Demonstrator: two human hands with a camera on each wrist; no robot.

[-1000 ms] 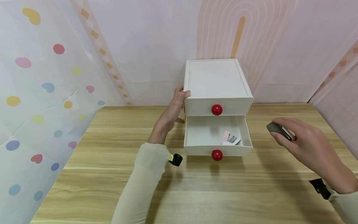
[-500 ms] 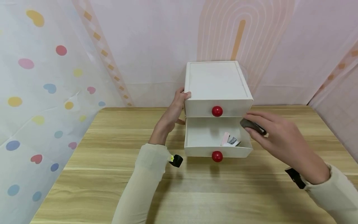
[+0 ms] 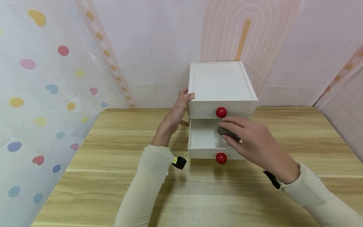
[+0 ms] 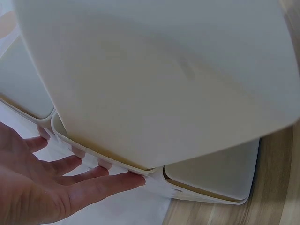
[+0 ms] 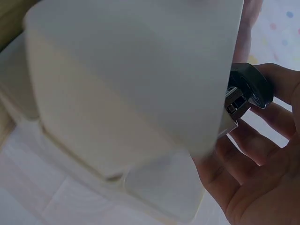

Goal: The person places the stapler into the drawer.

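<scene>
A white two-drawer box (image 3: 219, 82) with red knobs stands at the back of the wooden table. Its upper drawer, with one knob (image 3: 221, 112), is closed. The lower drawer (image 3: 202, 138), with the other knob (image 3: 221, 158), is pulled out. My left hand (image 3: 175, 115) rests flat against the box's left side, fingers (image 4: 93, 176) straight and thumb at the top corner. My right hand (image 3: 252, 142) hovers over the pulled-out drawer and pinches a small dark grey stapler-like object (image 3: 227, 132) with a metal part (image 5: 234, 105). The hand hides the drawer's right half.
The wooden table (image 3: 198, 195) stretches in front of the box. A pink patterned wall (image 3: 158, 47) stands right behind the box, and a dotted curtain (image 3: 42, 94) hangs along the left. Black straps sit on both wrists.
My right hand has carried the dark grey object leftward from right of the box to above the pulled-out drawer, covering the small items seen inside earlier. My left hand has stayed put.
</scene>
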